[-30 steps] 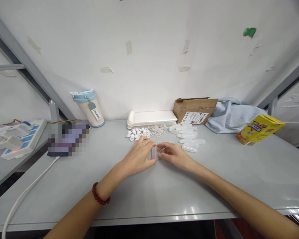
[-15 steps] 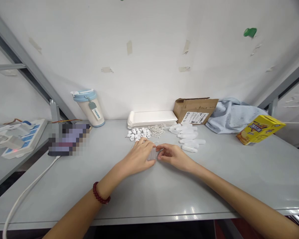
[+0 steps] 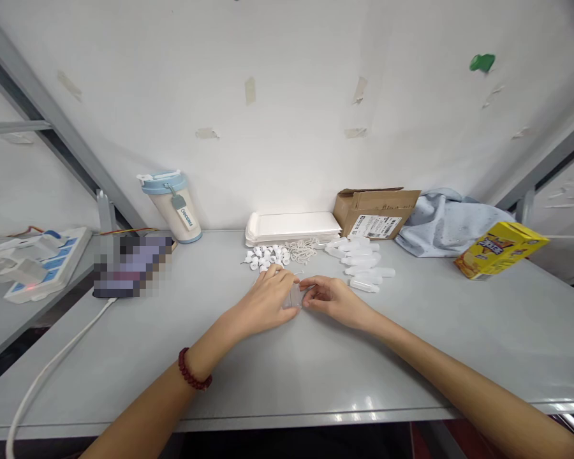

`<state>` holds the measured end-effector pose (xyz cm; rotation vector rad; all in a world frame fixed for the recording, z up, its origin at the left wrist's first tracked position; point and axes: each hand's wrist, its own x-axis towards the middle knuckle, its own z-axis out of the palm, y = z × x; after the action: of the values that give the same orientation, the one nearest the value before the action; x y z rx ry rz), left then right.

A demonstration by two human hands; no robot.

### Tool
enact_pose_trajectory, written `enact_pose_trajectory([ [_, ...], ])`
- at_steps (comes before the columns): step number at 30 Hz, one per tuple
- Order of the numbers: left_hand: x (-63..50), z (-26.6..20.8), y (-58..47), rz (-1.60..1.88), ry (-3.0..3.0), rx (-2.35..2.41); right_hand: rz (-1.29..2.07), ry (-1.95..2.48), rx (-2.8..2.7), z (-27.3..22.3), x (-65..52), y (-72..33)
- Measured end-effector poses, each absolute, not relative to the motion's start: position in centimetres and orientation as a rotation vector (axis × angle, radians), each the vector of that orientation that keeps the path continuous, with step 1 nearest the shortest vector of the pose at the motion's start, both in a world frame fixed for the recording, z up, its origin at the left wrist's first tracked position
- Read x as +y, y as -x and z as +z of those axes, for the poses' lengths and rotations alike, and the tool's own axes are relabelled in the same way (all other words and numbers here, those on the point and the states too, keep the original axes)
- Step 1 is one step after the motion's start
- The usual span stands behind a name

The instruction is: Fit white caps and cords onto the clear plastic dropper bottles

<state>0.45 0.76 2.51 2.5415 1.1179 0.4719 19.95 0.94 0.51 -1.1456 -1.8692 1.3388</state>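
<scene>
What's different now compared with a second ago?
Very little. The small clear piece between the left hand and right hand looks less whitish, and the right hand's fingers seem slightly more curled. I see no clear grab or release. The white caps, plastic tubes, cup and yellow carton stayed as they were.

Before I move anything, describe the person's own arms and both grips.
The left forearm shows no sleeve and wears a dark red beaded bracelet. The right forearm shows no sleeve or bracelet. Neither the left grip nor the right grip has a glove.
</scene>
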Motion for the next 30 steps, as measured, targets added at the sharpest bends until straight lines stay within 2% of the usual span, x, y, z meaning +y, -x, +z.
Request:
enact_pose_trajectory([
  [30, 0.86, 2.76, -0.37, 0.456, -2.549, 1.088, 1.373, 1.11, -1.843, 0.46, 1.0, -19.98],
])
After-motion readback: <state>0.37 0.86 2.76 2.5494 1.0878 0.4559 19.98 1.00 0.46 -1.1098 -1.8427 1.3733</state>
